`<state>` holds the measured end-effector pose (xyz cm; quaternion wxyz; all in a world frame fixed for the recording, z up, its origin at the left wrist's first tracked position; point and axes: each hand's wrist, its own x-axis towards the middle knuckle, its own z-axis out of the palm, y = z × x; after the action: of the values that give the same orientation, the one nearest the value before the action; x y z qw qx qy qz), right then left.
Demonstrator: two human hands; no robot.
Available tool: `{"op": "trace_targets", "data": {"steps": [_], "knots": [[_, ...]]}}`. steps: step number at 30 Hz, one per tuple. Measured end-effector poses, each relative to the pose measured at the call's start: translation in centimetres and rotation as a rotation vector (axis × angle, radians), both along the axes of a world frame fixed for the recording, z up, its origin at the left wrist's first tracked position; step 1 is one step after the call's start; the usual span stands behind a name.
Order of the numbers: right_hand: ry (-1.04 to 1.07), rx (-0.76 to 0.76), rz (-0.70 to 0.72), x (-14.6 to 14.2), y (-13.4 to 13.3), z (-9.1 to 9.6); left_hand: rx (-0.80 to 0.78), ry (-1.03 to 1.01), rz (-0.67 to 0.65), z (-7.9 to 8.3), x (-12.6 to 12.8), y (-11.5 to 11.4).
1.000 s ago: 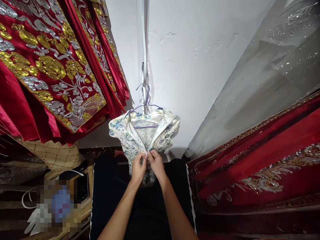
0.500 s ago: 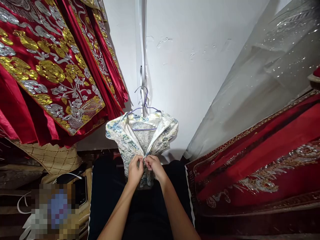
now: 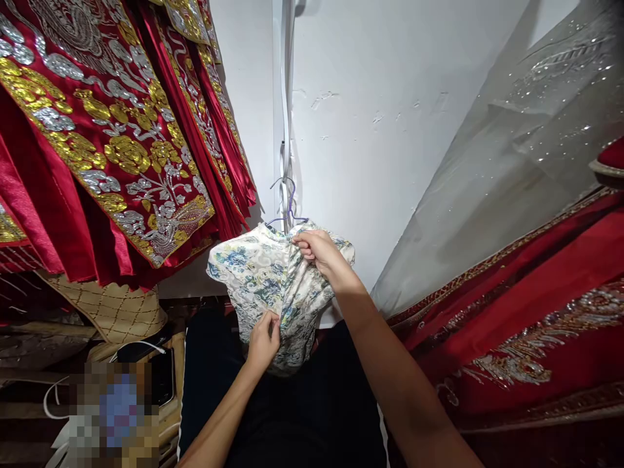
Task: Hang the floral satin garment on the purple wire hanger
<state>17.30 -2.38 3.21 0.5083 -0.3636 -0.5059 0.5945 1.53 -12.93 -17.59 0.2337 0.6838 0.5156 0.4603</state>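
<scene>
Left hand [image 3: 263,340]: fingers pinched on the front seam [image 3: 285,281] of the floral garment [image 3: 249,263], centre of frame. Right hand [image 3: 320,252]: fingers pinched at the seam's collar end, farther up. Seam runs near-vertical between them. Purple hanger [image 3: 291,207]: just above the collar, right hand nearer.

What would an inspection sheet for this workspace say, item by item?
Surface: white wall behind the work, marked in places.
Job's things: floral garment on a purple hanger.
Clutter: lower-left items, largely pixelated; cannot be identified.
Hands: left hand pinches the garment's front edge lower down; right hand pinches near the collar.
Cables: white cord-like line at lower left; cannot tell whether it is a cable.
Surroundings: red embroidered clothing on the left; sheer pale fabric and red beaded fabric on the right.
</scene>
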Motion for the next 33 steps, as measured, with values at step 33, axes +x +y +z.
{"op": "trace_targets", "data": {"steps": [33], "knots": [[-0.110,0.015,-0.401,-2.1,-5.8,-13.8,0.438,-0.851,0.544,14.8,-6.9,5.7]]}}
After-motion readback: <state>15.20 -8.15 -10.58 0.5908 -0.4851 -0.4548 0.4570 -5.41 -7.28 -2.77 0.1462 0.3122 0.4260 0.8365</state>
